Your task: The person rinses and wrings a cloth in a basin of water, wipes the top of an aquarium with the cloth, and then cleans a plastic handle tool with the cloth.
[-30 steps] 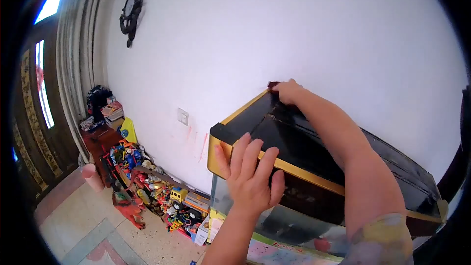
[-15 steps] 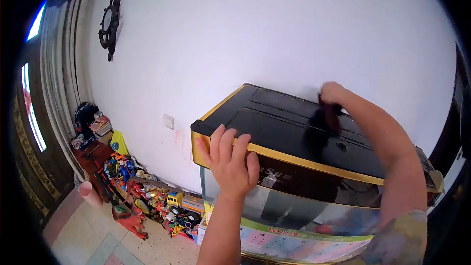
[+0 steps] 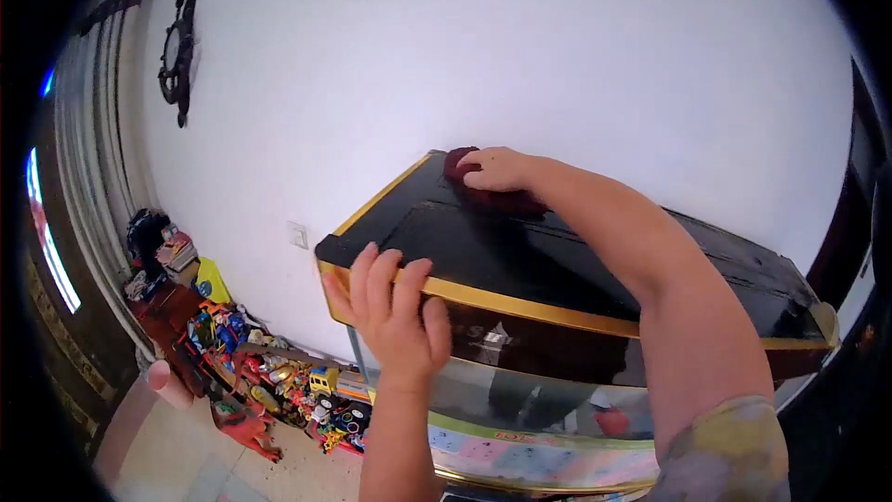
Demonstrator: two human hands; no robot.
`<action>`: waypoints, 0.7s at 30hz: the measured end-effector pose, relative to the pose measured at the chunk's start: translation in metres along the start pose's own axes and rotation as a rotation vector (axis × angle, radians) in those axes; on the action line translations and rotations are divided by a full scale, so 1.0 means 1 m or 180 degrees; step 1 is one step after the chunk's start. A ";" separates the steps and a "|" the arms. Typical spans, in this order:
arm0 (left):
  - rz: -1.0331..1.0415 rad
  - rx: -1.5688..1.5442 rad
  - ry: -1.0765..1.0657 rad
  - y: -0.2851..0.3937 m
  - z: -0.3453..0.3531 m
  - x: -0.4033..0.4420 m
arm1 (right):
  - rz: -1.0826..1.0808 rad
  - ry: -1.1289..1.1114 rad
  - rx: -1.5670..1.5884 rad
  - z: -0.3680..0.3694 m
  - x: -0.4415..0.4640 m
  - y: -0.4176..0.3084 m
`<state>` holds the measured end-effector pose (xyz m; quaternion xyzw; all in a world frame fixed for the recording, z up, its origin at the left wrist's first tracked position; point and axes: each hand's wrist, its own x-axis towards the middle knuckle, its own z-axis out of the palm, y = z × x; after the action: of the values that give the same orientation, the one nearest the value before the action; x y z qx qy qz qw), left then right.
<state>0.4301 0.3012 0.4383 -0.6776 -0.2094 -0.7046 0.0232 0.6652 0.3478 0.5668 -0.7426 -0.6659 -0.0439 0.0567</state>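
Note:
A glass fish tank with a black lid (image 3: 390, 232) and gold trim stands against the white wall. My right hand (image 3: 499, 170) presses a dark red cloth (image 3: 462, 164) onto the lid near its back left corner. Part of the cloth is hidden under the fingers and wrist. At the front left corner, my left hand (image 3: 395, 321) rests its fingertips on the gold edge, fingers apart and holding nothing. Below the lid runs a dark front panel with glass (image 3: 539, 400) beneath it.
Many toys (image 3: 297, 386) are heaped on the floor left of the tank, with a red toy dinosaur (image 3: 246, 423) in front. A pink cylinder (image 3: 169, 383) stands near the curtain (image 3: 88, 177). A wall switch (image 3: 297, 235) and a dark wheel-shaped ornament (image 3: 177, 60) are on the wall.
My right hand has moved left along the lid with the cloth, from the middle of the back edge to near the back left corner. My left hand stays on the front edge.

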 end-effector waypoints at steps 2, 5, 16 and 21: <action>0.0021 -0.0003 -0.0046 0.000 -0.002 0.002 | -0.0065 -0.0095 -0.0163 -0.008 -0.028 0.023; 0.0032 -0.0007 -0.0099 -0.001 -0.002 0.001 | 0.0583 -0.0308 -0.0374 -0.026 -0.101 0.072; 0.0057 0.0060 -0.0050 -0.001 -0.002 0.000 | 0.2331 0.0400 -0.1104 -0.064 -0.199 0.160; 0.0089 0.0093 -0.0045 -0.001 -0.001 0.000 | 0.0901 0.1034 0.0002 -0.039 -0.090 0.091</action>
<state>0.4289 0.3022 0.4377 -0.6850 -0.2103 -0.6963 0.0415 0.7458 0.2436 0.5903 -0.8118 -0.5371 -0.1544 0.1692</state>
